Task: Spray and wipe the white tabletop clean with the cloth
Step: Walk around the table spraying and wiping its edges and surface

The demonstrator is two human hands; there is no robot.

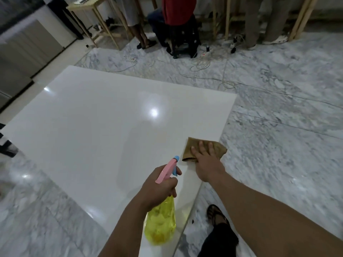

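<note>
Nearest the camera, the left hand (159, 188) is wrapped around the neck of a spray bottle (161, 222), gripping it with a finger across the blue trigger; the bottle has a clear yellow body, a pink head and a blue nozzle (176, 158) that points forward over the white surface (96, 127). No label or writing can be read on the bottle. Just ahead and to the right, the right hand (207, 160) lies flat with fingers spread, palm pressing down on a brown cloth (191, 148). That cloth sits on the surface at its right edge, near the closest corner, with one corner of the fabric hanging slightly past the edge. Glossy and bare apart from the cloth, the surface shows bright light reflections. Below the right forearm, a foot in a dark sandal (216, 215) stands on the grey marble floor (278, 145). Farther back, cables (202, 63) lie on the floor by a dark stool (185, 41) and wooden frames (300, 17), where several people's legs are seen
</note>
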